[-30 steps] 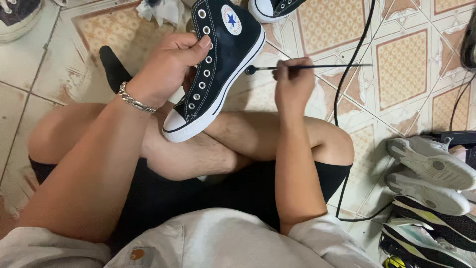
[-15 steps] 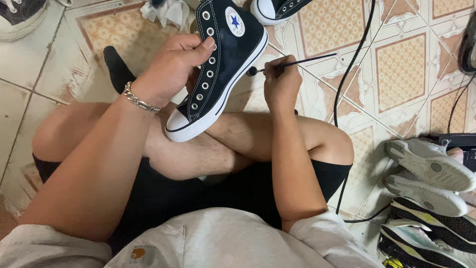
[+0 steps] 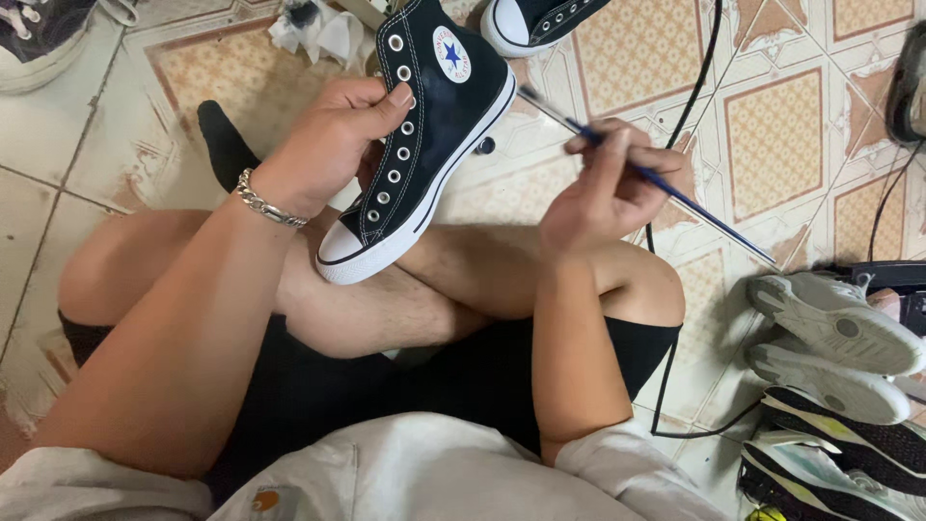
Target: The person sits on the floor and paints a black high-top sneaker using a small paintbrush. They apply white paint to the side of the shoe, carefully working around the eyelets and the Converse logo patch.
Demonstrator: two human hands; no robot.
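The left hand grips a black canvas high-top sneaker with white rubber sole and metal eyelets. The right hand pinches a thin blue paintbrush.

a single camera sat on the person's head and looked steeply down past the chest at the crossed legs and the tiled floor. it was close, with the left hand and right hand mid-frame. no second view shared the scene
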